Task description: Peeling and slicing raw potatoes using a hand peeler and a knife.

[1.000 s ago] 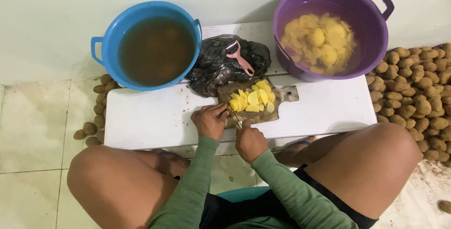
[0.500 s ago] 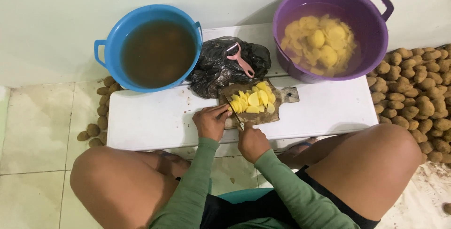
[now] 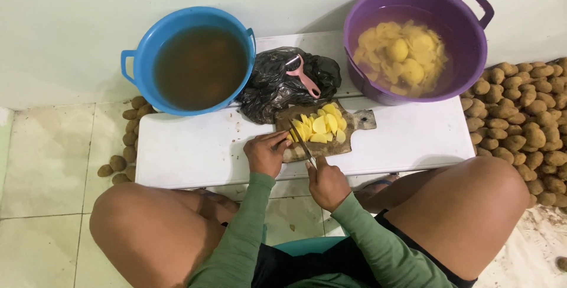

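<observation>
Honestly, right hand (image 3: 328, 183) grips the knife (image 3: 302, 144), left hand (image 3: 265, 153) pins potato slices (image 3: 319, 126) on the board (image 3: 322, 137); imo curl fingertips, slow even strokes.

We see no labels, signs or screens. Only package-like item: black plastic bag (image 3: 283, 84), crumpled, glossy, lumpy shape, lying on white table, beyond left hand (image 3: 266, 153), just past far end of wooden cutting board (image 3: 322, 128). We note bag sits between blue tub (image 3: 189, 60) and purple tub (image 3: 413, 40). Pink peeler (image 3: 302, 75) rests on top of bag. No print visible on bag.
</observation>
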